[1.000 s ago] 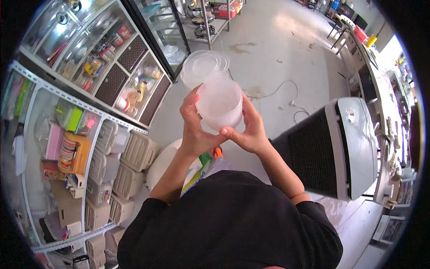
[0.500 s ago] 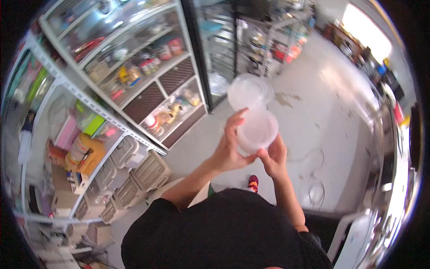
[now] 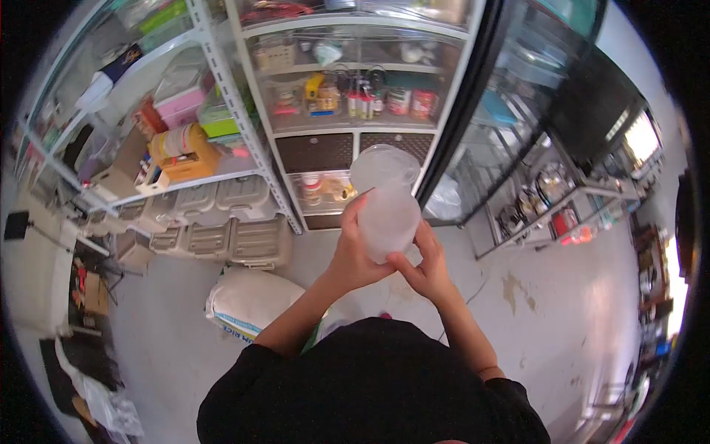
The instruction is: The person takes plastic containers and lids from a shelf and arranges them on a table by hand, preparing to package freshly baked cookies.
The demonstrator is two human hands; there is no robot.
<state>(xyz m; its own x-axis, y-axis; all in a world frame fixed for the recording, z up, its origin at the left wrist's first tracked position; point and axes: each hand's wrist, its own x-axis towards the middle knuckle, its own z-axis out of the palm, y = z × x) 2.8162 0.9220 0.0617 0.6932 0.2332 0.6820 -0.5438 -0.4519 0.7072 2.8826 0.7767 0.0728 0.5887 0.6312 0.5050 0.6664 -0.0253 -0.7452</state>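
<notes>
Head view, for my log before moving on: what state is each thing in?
Translucent plastic tub: held upright in both hands.
Clear round lids: pinched behind the tub.
Left hand: gripping the tub and lids.
Right hand: supporting the tub.
White sack: lying on the floor.

Floor point(image 3: 562, 325) was pale grey concrete, stained in patches, glossy toward the right where daylight came in from a bright opening point(image 3: 642, 137). Glass-front cabinet point(image 3: 355, 96) stood straight ahead, shelves stocked with jars and cans, two dark mesh panels below. Left of it a white slotted-angle rack point(image 3: 185, 111) carried boxes, a yellow carton and tape rolls, with beige crates point(image 3: 222, 237) stacked on the floor beneath. A white sack point(image 3: 248, 300) lay on the floor just in front of the crates. Right of the cabinet was a dark-framed glass door point(image 3: 510, 111), then a wire rack point(image 3: 547, 207) with pots and a red container.
</notes>
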